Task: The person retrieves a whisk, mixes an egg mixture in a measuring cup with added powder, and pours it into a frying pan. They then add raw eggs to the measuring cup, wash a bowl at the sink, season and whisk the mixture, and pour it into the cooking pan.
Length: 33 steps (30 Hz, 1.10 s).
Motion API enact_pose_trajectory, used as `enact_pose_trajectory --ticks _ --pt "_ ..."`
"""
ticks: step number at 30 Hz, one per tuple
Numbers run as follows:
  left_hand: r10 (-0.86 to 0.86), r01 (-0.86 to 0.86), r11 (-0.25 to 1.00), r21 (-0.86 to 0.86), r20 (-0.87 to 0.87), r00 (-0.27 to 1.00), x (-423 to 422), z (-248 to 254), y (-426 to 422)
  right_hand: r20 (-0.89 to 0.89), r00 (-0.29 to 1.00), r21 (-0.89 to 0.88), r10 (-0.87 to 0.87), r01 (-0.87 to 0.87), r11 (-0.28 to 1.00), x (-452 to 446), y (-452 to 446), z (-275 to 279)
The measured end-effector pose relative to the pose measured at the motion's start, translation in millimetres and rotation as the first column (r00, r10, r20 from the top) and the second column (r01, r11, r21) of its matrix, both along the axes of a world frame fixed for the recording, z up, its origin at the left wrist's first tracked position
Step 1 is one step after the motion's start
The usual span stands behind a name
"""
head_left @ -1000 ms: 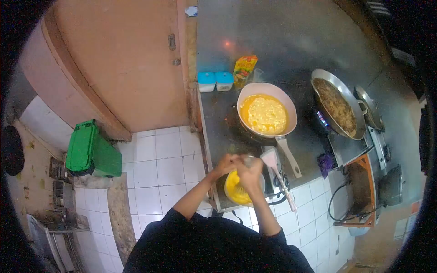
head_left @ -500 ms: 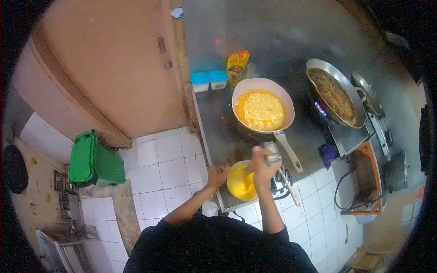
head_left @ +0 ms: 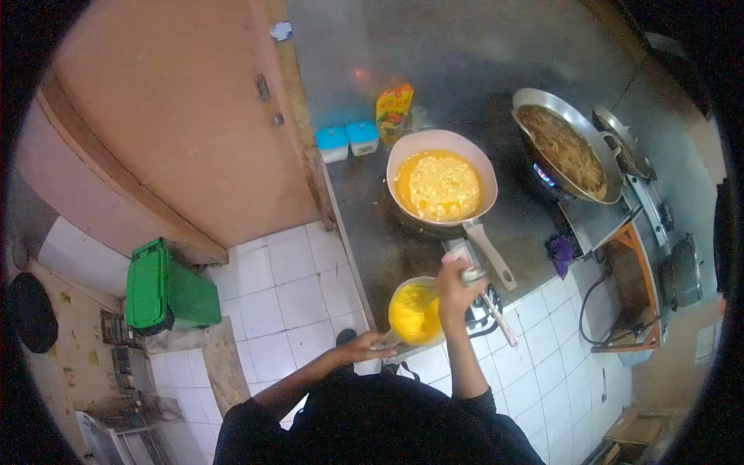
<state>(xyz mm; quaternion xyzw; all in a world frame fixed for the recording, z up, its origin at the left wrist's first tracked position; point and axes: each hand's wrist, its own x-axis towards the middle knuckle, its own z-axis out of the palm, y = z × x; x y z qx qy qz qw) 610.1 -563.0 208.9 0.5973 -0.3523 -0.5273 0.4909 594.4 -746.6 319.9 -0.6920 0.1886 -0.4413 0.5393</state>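
My right hand (head_left: pixel 457 288) is closed round the metal handle of a whisk, whose wires dip into yellow liquid in a bowl (head_left: pixel 414 311) at the counter's front edge. My left hand (head_left: pixel 362 348) grips the handle at the bowl's lower left side. Behind the bowl, a light pink pan (head_left: pixel 490 186) holds a yellow mixture with a pale, lumpy centre in orange liquid. Its beige handle points toward the front right. A spatula (head_left: pixel 500 319) lies just right of my right hand, its pink head partly hidden by that hand.
A large wok (head_left: pixel 535 98) of brown food sits over a blue flame at the right. Blue-lidded containers (head_left: pixel 347 139) and a yellow pouch (head_left: pixel 394 106) stand at the back left. A purple cloth (head_left: pixel 561 253) lies near the stove. A green bin (head_left: pixel 167 288) is on the floor.
My left hand has moved down and left from the whisk area to the bowl's handle. My right hand still holds the whisk, first shifting right, then slightly down. The view has shifted too.
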Motion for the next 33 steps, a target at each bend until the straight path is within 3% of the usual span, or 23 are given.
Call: enact_pose_trajectory --ticks 2,3,4,5,6,8,9,11,12,14,15,16,18,20,22,23,24,26,27,28,30,31,33 --pt "-0.296 0.287 0.939 0.191 0.017 0.955 2.1 17.6 -16.5 0.181 0.976 0.017 -0.124 0.123 0.992 0.7 -3.3 8.2" --pt "-0.220 0.241 0.968 -0.076 0.215 0.952 -15.3 -26.1 -22.2 -0.115 0.992 -0.003 0.054 -0.054 0.999 -2.6 -4.5 21.2" --pt "-0.222 0.240 0.969 -0.065 0.213 0.952 -21.7 -35.7 -26.3 -0.402 0.887 0.046 0.228 -0.230 0.972 -5.4 -0.5 31.1" --pt "-0.263 0.261 0.965 0.036 0.091 0.961 -28.4 -41.1 -31.9 -0.103 0.994 0.062 0.046 -0.039 0.997 -5.5 3.2 36.1" --pt "-0.293 0.296 0.947 0.129 -0.038 0.955 -34.4 -45.4 -38.1 0.125 0.990 0.464 0.070 -0.120 0.878 -13.7 -8.8 38.1" --pt "-0.414 0.440 0.870 0.222 -0.155 0.897 -29.9 -46.7 -44.8 -0.023 0.998 0.130 -0.052 0.054 0.990 -6.8 -7.9 -0.1" --pt "-0.371 0.387 0.920 0.068 -0.174 0.912 -40.4 -47.3 -40.2 -0.027 0.997 0.132 -0.067 0.070 0.989 -12.5 -2.2 5.8" --pt "-0.320 0.310 0.947 -0.081 -0.188 0.929 -35.4 -44.6 -45.6 -0.285 0.953 -0.154 0.103 -0.152 0.976 -10.5 6.2 26.2" --pt "-0.451 0.458 0.885 0.088 -0.088 0.888 -33.7 -41.0 -53.6 -0.293 0.950 -0.141 0.106 -0.152 0.978 -11.4 2.3 25.5" --pt "-0.593 0.575 0.776 0.259 -0.014 0.805 -50.2 -68.6 -61.9 0.070 0.997 0.376 -0.028 0.000 0.926 -12.7 -15.3 22.1" --pt "-0.468 0.442 0.868 0.226 0.076 0.881 -56.9 -118.6 -64.2 -0.040 0.998 0.081 -0.056 0.059 0.995 -9.0 -13.8 6.8" --pt "-0.481 0.466 0.864 0.189 0.038 0.876 -53.3 -101.4 -64.8 -0.108 0.982 -0.221 -0.155 0.128 0.967 -4.3 -9.3 3.1" --pt "-0.490 0.484 0.860 0.160 0.001 0.872 -43.9 -40.5 -65.3 -0.329 0.925 0.121 0.188 -0.156 0.980 -3.1 2.5 6.1" --pt "-0.368 0.357 0.897 0.260 -0.007 0.930 -47.6 12.9 -68.1 -0.278 0.957 0.097 0.085 -0.060 0.994 -8.6 6.1 12.7" --pt "-0.412 0.389 0.883 0.263 0.039 0.910 -48.9 0.9 -74.3 -0.129 0.982 0.038 -0.136 0.142 0.989 -6.0 2.1 21.0" --pt "-0.445 0.420 0.875 0.241 0.060 0.893 -51.4 -16.6 -76.9 -0.104 0.993 -0.005 0.057 -0.058 0.998 2.9 -1.3 -35.6" --pt "-0.454 0.430 0.880 0.204 0.088 0.887 -52.6 -19.2 -80.5 -0.090 0.994 -0.021 0.059 -0.061 0.998 6.3 -4.3 -10.1" --pt "-0.455 0.423 0.876 0.230 0.108 0.884 -54.0 -2.3 -81.7 -0.221 0.968 0.244 0.122 -0.066 0.967 -4.1 11.6 57.2" --pt "-0.446 0.402 0.875 0.270 0.122 0.887 -53.9 10.7 -83.3 -0.021 0.999 0.412 0.027 -0.016 0.911 -4.9 -1.8 52.7" --pt "-0.436 0.373 0.864 0.337 0.133 0.890 -56.6 18.6 -82.6 -0.023 1.000 0.413 0.021 -0.010 0.911 -3.4 -0.5 27.6" --pt "-0.430 0.339 0.853 0.396 0.164 0.888 -58.2 -1.5 -83.6 -0.043 0.996 -0.046 -0.079 0.077 0.996 7.6 -1.4 -27.8" --pt "-0.316 0.348 0.937 0.005 0.429 0.846 -60.4 -26.7 -84.6 -0.173 0.980 0.028 0.100 -0.096 0.995 7.6 -0.5 -26.4" --pt "-0.524 0.515 0.849 0.116 0.305 0.795 -59.1 -57.0 -86.8 -0.071 0.996 0.216 0.052 -0.035 0.976 -0.5 9.1 37.4"
